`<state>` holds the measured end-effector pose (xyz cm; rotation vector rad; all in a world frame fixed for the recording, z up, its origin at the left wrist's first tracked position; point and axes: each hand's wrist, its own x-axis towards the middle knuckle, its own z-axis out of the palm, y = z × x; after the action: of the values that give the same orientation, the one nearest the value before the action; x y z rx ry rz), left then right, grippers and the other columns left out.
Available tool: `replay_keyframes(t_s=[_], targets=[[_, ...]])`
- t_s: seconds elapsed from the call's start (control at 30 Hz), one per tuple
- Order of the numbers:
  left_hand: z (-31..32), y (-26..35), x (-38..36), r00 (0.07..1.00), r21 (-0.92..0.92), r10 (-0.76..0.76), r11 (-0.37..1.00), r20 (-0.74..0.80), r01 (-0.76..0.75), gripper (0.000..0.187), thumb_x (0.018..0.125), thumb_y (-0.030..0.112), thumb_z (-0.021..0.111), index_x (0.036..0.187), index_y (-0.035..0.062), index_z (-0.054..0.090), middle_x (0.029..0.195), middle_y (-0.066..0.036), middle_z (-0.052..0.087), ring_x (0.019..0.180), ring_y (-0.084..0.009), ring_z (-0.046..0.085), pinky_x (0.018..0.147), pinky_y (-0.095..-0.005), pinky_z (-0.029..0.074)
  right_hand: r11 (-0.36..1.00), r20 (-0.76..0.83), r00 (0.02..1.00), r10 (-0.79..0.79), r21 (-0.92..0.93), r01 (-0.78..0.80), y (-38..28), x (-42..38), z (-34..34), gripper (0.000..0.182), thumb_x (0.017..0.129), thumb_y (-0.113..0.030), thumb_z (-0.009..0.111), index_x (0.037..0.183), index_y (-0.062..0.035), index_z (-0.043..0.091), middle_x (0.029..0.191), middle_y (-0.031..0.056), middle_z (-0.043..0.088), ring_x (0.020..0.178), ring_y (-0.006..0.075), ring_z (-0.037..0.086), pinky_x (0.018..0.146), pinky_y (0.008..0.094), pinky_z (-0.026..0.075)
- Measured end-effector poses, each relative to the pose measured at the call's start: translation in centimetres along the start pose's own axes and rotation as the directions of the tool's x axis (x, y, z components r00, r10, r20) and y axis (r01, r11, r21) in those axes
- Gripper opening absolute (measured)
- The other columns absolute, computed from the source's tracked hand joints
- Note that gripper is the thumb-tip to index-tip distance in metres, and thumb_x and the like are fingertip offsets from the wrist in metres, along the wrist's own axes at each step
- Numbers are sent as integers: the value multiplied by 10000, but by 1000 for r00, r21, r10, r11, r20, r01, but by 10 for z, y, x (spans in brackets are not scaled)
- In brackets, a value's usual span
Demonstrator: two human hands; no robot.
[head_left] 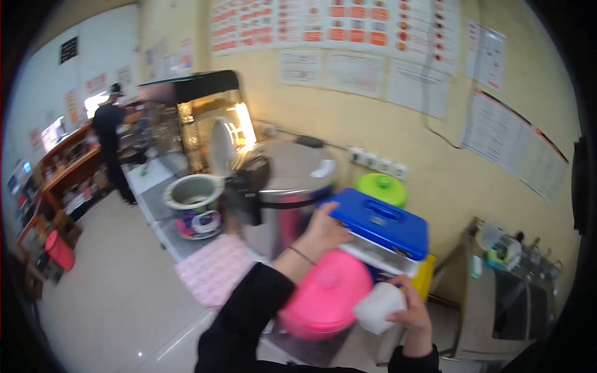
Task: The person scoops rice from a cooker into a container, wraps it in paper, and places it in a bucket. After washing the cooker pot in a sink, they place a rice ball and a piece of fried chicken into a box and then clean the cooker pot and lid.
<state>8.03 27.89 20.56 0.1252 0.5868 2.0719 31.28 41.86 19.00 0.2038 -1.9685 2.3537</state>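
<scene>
My left hand [326,233] grips the left end of a blue lid [379,217] with a moulded handle on top. The lid sits slightly raised and tilted over a white box [379,253], with a gap at the front. In my right hand [411,312] is a small white translucent container [379,307], held near the front of the box; its contents are hidden. Below my left wrist stands a pink lidded tub [333,289]. Behind the blue lid is a light green lid [380,188].
A large steel cooker [295,168] stands left of the box, beside a rice cooker pot [194,193] with its lid up. A pink patterned cloth [214,267] hangs at the counter edge. A steel sink unit [504,304] is on the right. Another person [111,140] stands far left.
</scene>
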Motion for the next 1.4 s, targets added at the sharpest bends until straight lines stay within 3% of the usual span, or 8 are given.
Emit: replay_keyframes(t_s=[0.1,0.23,0.47,0.7,0.8,0.9,1.3,1.4], targets=[[-14,-10,-88,975,-61,221,973,9,-221,360,792,258,463,1095,80,383,1082,-166,459,1020,-263,443,883,-433,340,943,-203,975,-93,296,152,15,-19,92,709,429,-69,729,1013,-59,326,860,83,505,809,214,554,713,338,477],[-42,5,-290,844,-92,516,857,146,-508,405,808,198,441,1189,127,319,1159,-145,404,1029,-249,439,898,-430,330,847,-54,996,-66,525,85,81,-14,198,753,484,-118,730,1101,-46,305,946,100,487,884,250,531,765,390,460],[-214,57,-491,330,286,838,475,-434,-832,395,811,178,444,1177,108,315,1084,-116,440,888,-204,490,815,-398,400,751,102,940,326,577,-323,231,119,379,425,728,37,547,1085,-48,332,1042,132,460,975,249,483,814,399,419],[-519,51,-603,138,428,535,783,-833,-452,394,811,274,462,1146,96,354,994,-102,473,921,-223,482,793,-404,408,762,-12,925,380,571,-306,356,316,506,449,709,-54,633,1031,-43,322,1036,159,453,947,273,502,737,432,455],[-645,20,-667,-79,354,389,893,-918,276,375,806,283,456,1114,75,408,983,-136,505,944,-275,487,796,-398,415,863,-101,962,254,474,-178,388,420,558,511,688,-90,666,1041,-63,298,1000,156,458,893,249,513,688,389,456],[-698,12,-718,-179,82,243,780,-953,621,366,802,290,456,1091,67,431,978,-145,513,945,-279,491,799,-394,413,973,-304,931,204,166,-159,403,524,614,600,619,-130,727,1024,-79,286,955,151,464,819,223,508,667,323,427],[-753,157,-773,-168,-80,4,868,-986,491,360,788,319,455,1000,37,522,959,-184,544,949,-294,506,811,-377,407,895,-286,956,60,-408,-179,556,801,731,415,667,-232,684,916,-40,413,901,135,466,885,231,451,757,326,362],[-819,193,-798,-127,-97,-22,781,-992,617,366,784,326,454,977,29,545,954,-193,552,951,-297,510,814,-372,405,-85,80,666,-742,-996,26,522,816,777,248,762,-231,586,824,-30,455,813,107,474,794,227,472,677,316,372]])
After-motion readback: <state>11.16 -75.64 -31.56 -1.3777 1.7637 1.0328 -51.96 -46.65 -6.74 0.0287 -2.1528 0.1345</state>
